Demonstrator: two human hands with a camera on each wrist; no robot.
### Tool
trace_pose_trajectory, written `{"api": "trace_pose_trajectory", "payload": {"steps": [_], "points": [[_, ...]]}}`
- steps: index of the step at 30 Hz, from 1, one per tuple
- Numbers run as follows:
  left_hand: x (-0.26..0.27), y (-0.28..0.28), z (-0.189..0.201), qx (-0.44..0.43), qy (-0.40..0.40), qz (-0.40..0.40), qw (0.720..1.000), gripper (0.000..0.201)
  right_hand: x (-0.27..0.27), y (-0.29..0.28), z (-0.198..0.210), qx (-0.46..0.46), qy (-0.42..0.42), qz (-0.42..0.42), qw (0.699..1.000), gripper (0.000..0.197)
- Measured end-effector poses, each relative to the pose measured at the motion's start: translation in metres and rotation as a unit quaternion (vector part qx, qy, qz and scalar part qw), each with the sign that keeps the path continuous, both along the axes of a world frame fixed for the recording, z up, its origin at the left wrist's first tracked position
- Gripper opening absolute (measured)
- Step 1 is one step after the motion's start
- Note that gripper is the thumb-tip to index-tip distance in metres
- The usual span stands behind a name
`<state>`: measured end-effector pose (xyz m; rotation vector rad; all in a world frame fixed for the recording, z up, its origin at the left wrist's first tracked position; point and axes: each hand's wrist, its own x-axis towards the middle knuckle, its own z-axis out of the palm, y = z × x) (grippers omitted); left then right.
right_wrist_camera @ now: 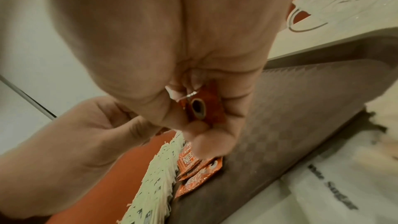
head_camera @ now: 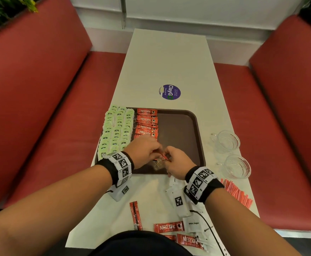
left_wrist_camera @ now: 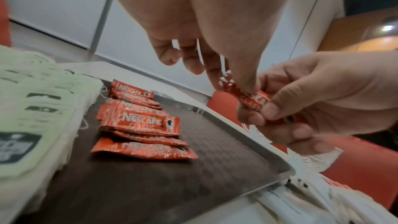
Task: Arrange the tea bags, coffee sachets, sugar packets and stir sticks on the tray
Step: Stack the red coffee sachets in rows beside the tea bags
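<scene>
A brown tray [head_camera: 180, 130] lies on the white table. Green tea bags [head_camera: 116, 130] fill its left side in rows, and a column of red coffee sachets [head_camera: 147, 124] runs beside them. Over the tray's front part both hands hold one red coffee sachet [left_wrist_camera: 254, 99] between them. My left hand [head_camera: 156, 150] pinches its upper end with thumb and fingers. My right hand [head_camera: 169, 157] has its fingers curled round the lower end [right_wrist_camera: 200, 106]. Loose sachets [head_camera: 168, 227], white sugar packets [head_camera: 193, 223] and red stir sticks [head_camera: 237, 193] lie on the table.
Two glass cups [head_camera: 227, 141] stand right of the tray, near the table's right edge. A round purple sticker [head_camera: 169, 92] sits beyond the tray. Red benches [head_camera: 40, 108] flank the table. The tray's right half is bare.
</scene>
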<state>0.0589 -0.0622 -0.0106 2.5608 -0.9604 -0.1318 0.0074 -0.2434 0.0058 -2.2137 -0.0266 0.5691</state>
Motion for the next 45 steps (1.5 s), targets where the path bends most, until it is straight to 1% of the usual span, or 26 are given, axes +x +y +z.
{"api": "trace_pose_trajectory", "payload": {"steps": [2, 4, 7, 9, 11, 14, 16, 18, 20, 22, 25, 27, 30, 34, 37, 40, 42, 45], "points": [[-0.001, 0.004, 0.002, 0.002, -0.005, 0.021, 1.000, 0.012, 0.001, 0.001, 0.000, -0.005, -0.021, -0.003, 1.000, 0.005], [-0.001, 0.011, 0.003, 0.015, -0.003, 0.067, 0.998, 0.012, 0.003, -0.003, -0.003, -0.041, -0.043, -0.011, 0.998, 0.008], [-0.001, 0.026, -0.001, 0.037, 0.022, 0.159, 0.986, 0.014, 0.003, -0.012, -0.010, -0.073, -0.050, -0.014, 0.996, 0.025], [-0.002, 0.033, -0.005, 0.080, 0.043, 0.188, 0.978, 0.014, -0.001, -0.017, -0.012, -0.079, -0.041, -0.005, 0.996, 0.034], [-0.006, 0.035, -0.009, 0.141, 0.059, 0.179, 0.972, 0.016, -0.006, -0.021, -0.013, -0.084, -0.031, 0.017, 0.996, 0.035], [-0.010, 0.033, -0.018, 0.200, 0.061, 0.158, 0.965, 0.021, -0.018, -0.024, -0.010, -0.118, -0.021, 0.076, 0.990, 0.026], [-0.011, 0.032, -0.022, 0.239, 0.045, 0.147, 0.959, 0.024, -0.029, -0.024, -0.008, -0.142, -0.018, 0.113, 0.983, 0.020], [-0.010, 0.032, -0.023, 0.262, 0.019, 0.142, 0.954, 0.026, -0.040, -0.024, -0.006, -0.158, -0.018, 0.139, 0.977, 0.020], [-0.009, 0.031, -0.022, 0.266, -0.009, 0.143, 0.953, 0.028, -0.052, -0.023, -0.006, -0.167, -0.017, 0.160, 0.973, 0.021], [-0.009, 0.028, -0.022, 0.258, -0.021, 0.136, 0.956, 0.031, -0.063, -0.023, -0.007, -0.177, -0.024, 0.183, 0.967, 0.023], [-0.012, 0.021, -0.025, 0.260, -0.011, 0.102, 0.960, 0.031, -0.080, -0.025, -0.010, -0.191, -0.025, 0.212, 0.958, 0.030], [-0.014, 0.017, -0.027, 0.263, 0.001, 0.092, 0.960, 0.026, -0.090, -0.026, -0.012, -0.199, -0.015, 0.222, 0.955, 0.035], [-0.016, 0.014, -0.027, 0.258, 0.011, 0.110, 0.960, 0.017, -0.103, -0.029, -0.013, -0.213, -0.002, 0.230, 0.950, 0.041], [-0.025, 0.013, -0.025, 0.244, 0.004, 0.116, 0.963, 0.020, -0.119, -0.032, -0.011, -0.236, 0.014, 0.233, 0.943, 0.047], [-0.046, 0.009, -0.016, 0.209, -0.009, 0.086, 0.974, 0.021, -0.132, -0.032, -0.008, -0.281, 0.018, 0.257, 0.925, 0.046], [-0.083, 0.002, -0.007, 0.199, 0.002, 0.010, 0.980, 0.025, -0.144, -0.032, -0.005, -0.334, 0.017, 0.281, 0.900, 0.044], [-0.108, -0.002, -0.006, 0.204, 0.016, -0.053, 0.977, 0.030, -0.150, -0.032, -0.004, -0.369, 0.017, 0.299, 0.880, 0.046], [-0.139, -0.012, -0.011, 0.215, 0.023, -0.152, 0.964, 0.037, -0.157, -0.031, -0.006, -0.405, 0.011, 0.315, 0.859, 0.047]]}}
